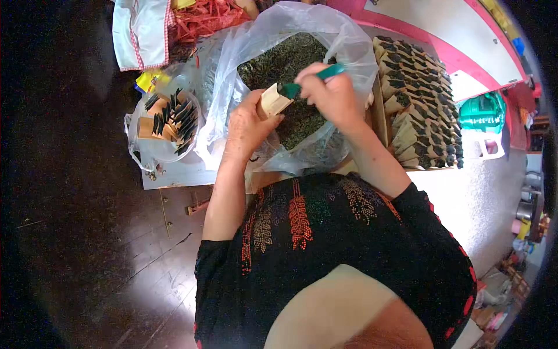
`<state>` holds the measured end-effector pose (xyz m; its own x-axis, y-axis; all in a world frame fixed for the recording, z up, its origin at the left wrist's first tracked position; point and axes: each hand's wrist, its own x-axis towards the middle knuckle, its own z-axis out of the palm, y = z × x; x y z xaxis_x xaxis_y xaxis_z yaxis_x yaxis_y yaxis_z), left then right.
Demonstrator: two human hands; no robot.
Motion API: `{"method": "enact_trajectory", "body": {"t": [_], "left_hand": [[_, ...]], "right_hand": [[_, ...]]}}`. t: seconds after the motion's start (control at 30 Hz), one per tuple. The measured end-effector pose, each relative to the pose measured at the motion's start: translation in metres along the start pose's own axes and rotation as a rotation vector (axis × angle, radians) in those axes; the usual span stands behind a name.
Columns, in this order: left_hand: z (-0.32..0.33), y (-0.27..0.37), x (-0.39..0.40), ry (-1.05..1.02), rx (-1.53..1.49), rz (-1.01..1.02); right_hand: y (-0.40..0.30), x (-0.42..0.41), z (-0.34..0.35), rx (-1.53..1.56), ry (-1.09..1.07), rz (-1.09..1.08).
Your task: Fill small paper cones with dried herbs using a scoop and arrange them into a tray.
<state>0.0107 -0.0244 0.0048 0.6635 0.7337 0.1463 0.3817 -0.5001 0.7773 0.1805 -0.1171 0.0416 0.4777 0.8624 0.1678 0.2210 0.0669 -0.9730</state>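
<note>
My left hand [250, 124] holds a small tan paper packet [275, 103] tilted up, its mouth facing right. A green scoop [330, 72] is gripped in my right hand [330, 94]. The scoop's dark-green end meets the packet's mouth, with some dark dried leaf at it. Both hands are above a clear plastic bag [355, 30], spread wide around a mass of dark dried leaves [283, 54] that look like tea. To the right, a cardboard box [379, 115] holds several rows of paper packets [414, 104] showing dark leaf at their tops.
At the left, a clear plastic tub [161, 98] contains several tan packets with dark edges [174, 118]. Beyond it are red shredded strips [209, 19] and a white cloth with checked trim [141, 35]. A green package [481, 112] sits beyond the box, near a pink-edged white panel [457, 35].
</note>
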Motion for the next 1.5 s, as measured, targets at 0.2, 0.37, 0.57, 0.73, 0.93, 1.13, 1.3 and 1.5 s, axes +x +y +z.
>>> {"method": "enact_trajectory", "body": {"t": [0.2,0.37,0.57,0.73,0.93,1.13,1.3,1.5], "left_hand": [[-0.002,0.004,-0.001,-0.024,-0.001,-0.046],[-0.003,-0.001,-0.003,-0.008,-0.047,-0.051],[-0.001,-0.001,-0.001,0.004,0.009,-0.008],[-0.001,0.000,-0.001,0.001,0.010,-0.014],[0.000,-0.008,0.000,-0.006,-0.051,-0.049],[-0.001,-0.007,0.001,-0.015,-0.013,-0.030],[-0.001,-0.005,-0.001,0.010,-0.007,-0.006],[0.001,-0.004,-0.001,0.011,0.007,-0.007]], "right_hand": [[-0.004,-0.008,0.007,-0.216,-0.084,-0.393],[-0.009,-0.006,-0.019,-0.144,0.225,-0.232],[0.042,0.001,-0.028,-0.624,0.235,-0.143],[0.074,-0.002,0.002,-0.405,-0.030,0.182],[0.053,0.001,-0.002,0.059,0.026,0.384],[0.029,0.007,-0.033,0.219,0.218,0.281],[-0.002,0.008,-0.037,0.209,0.238,0.188],[-0.007,0.003,-0.007,0.061,0.047,0.112]]}}
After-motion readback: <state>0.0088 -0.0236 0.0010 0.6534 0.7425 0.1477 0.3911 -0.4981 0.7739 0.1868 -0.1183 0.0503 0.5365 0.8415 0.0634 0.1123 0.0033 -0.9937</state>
